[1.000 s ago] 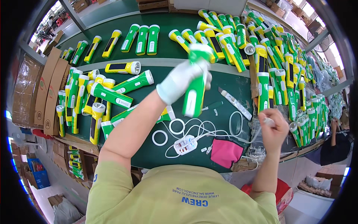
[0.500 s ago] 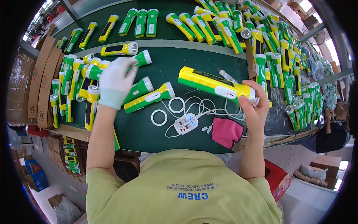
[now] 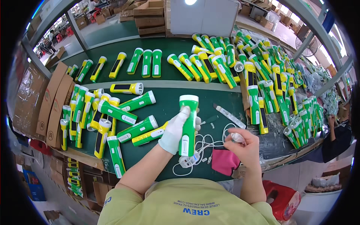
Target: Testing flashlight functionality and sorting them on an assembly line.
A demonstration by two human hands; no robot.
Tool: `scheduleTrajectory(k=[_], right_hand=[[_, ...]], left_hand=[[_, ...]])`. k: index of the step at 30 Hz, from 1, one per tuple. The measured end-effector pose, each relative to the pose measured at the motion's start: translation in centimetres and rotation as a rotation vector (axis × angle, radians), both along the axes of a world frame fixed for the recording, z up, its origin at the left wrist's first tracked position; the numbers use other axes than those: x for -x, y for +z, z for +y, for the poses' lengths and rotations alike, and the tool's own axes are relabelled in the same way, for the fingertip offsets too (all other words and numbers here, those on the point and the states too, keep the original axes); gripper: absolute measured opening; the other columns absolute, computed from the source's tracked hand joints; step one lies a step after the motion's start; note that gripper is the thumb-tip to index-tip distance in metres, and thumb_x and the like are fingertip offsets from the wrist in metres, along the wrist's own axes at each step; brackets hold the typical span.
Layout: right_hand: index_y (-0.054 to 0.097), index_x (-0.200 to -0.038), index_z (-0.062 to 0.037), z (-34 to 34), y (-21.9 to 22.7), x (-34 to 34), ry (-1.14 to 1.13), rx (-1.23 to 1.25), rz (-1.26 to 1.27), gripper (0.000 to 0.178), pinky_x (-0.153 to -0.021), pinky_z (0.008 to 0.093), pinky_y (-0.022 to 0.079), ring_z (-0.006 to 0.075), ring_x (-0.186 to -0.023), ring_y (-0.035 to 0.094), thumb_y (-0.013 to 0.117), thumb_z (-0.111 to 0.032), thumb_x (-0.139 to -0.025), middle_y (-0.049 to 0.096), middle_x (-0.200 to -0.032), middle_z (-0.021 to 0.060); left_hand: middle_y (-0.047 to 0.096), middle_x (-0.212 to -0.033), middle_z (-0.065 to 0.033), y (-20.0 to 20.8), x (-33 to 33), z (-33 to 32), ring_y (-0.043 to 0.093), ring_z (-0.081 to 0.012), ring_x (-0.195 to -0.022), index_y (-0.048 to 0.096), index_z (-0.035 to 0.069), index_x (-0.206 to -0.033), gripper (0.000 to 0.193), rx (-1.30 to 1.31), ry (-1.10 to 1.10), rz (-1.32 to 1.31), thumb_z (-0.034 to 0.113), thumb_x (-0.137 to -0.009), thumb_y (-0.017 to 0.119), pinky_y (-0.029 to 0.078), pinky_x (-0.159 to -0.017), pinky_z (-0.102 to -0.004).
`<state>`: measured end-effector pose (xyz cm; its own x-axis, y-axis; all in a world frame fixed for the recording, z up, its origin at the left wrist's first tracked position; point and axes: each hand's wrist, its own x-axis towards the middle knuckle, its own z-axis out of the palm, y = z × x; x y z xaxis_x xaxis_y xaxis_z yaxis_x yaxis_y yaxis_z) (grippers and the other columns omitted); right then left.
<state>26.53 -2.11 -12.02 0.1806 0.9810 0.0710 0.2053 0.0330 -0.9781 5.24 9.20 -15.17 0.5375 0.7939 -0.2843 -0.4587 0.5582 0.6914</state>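
My gloved left hand (image 3: 174,129) grips a green flashlight (image 3: 188,133) with a white head, held upright over the middle of the bench, its head pointing away from me. A pale switch panel faces up. To the right, my bare right hand (image 3: 247,150) pinches a small white cable plug (image 3: 237,137), apart from the flashlight. Below them sits a white multi-port charger (image 3: 186,162) with tangled white cables (image 3: 204,144), partly behind the flashlight. Beside my left wrist lies a yellow-and-green flashlight (image 3: 149,135), partly covered by the glove.
Several flashlights (image 3: 138,128) crowd the bench's left side. A larger heap (image 3: 277,80) fills the right. More lie along the far strip (image 3: 152,63). A pink cloth pouch (image 3: 225,162) and a box-cutter knife (image 3: 230,115) rest near my right hand. Cardboard (image 3: 50,101) stands at left.
My left hand has come from the left group to the middle with a green flashlight. My right hand no longer holds the yellow-and-green flashlight; it pinches a plug. The view has tilted upward.
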Motion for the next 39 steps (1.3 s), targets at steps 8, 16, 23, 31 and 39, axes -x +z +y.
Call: scheduleTrajectory(k=[8,16,23,31,39], right_hand=[[0.068,-0.103,0.0026,0.6,-0.9,0.1,0.068,0.009,0.169,0.015,-0.064,0.0206,0.047,0.0058,-0.072,0.058,0.063,-0.001,-0.089,0.067,-0.086,0.0031],[0.060,-0.086,-0.0099,3.6,-1.8,5.1,0.153,-0.657,-0.843,0.015,-0.051,0.0337,0.044,0.0213,-0.061,0.053,0.065,-0.004,-0.072,0.048,-0.068,0.0046],[0.067,-0.082,-0.0069,3.7,-1.6,4.9,0.360,-0.444,-0.439,0.009,-0.057,0.0365,0.048,0.0257,-0.065,0.060,0.070,-0.003,-0.075,0.060,-0.069,0.0058],[0.071,-0.098,-0.0093,-1.3,-4.9,6.4,0.635,-0.311,-0.551,0.021,-0.058,0.0342,0.049,0.0236,-0.072,0.064,0.072,-0.003,-0.078,0.067,-0.083,0.0088],[0.065,-0.111,0.0049,-1.4,-3.5,6.5,0.371,0.179,0.659,0.022,-0.073,0.0268,0.052,0.0134,-0.087,0.066,0.061,-0.006,-0.093,0.071,-0.100,0.0133]], left_hand=[[0.059,-0.089,-0.0053,-1.6,0.6,-0.5,0.059,-0.0144,-0.075,0.050,0.007,-0.121,0.041,0.123,0.052,-0.052,0.041,-0.097,0.052,0.052,-0.065,-0.0281],[0.062,-0.092,-0.0047,-2.1,-0.5,-1.4,0.060,-0.0130,-0.082,0.055,0.008,-0.113,0.035,-0.179,0.063,0.250,0.039,-0.099,0.050,0.050,-0.074,-0.0279],[0.060,-0.090,-0.0062,0.2,-0.6,-1.9,0.057,-0.0100,-0.075,0.048,0.001,-0.119,0.035,-0.552,0.085,0.248,0.022,-0.093,0.060,0.049,-0.067,-0.0251],[0.058,-0.089,-0.0082,2.8,-0.9,-0.8,0.058,-0.0137,-0.069,0.051,0.003,-0.108,0.033,-0.405,0.118,0.096,0.033,-0.094,0.054,0.052,-0.063,-0.0300],[0.061,-0.096,-0.0087,-0.2,-1.3,-2.0,0.057,-0.0106,-0.075,0.046,0.001,-0.121,0.041,-0.522,0.057,0.127,0.036,-0.100,0.044,0.049,-0.069,-0.0245]])
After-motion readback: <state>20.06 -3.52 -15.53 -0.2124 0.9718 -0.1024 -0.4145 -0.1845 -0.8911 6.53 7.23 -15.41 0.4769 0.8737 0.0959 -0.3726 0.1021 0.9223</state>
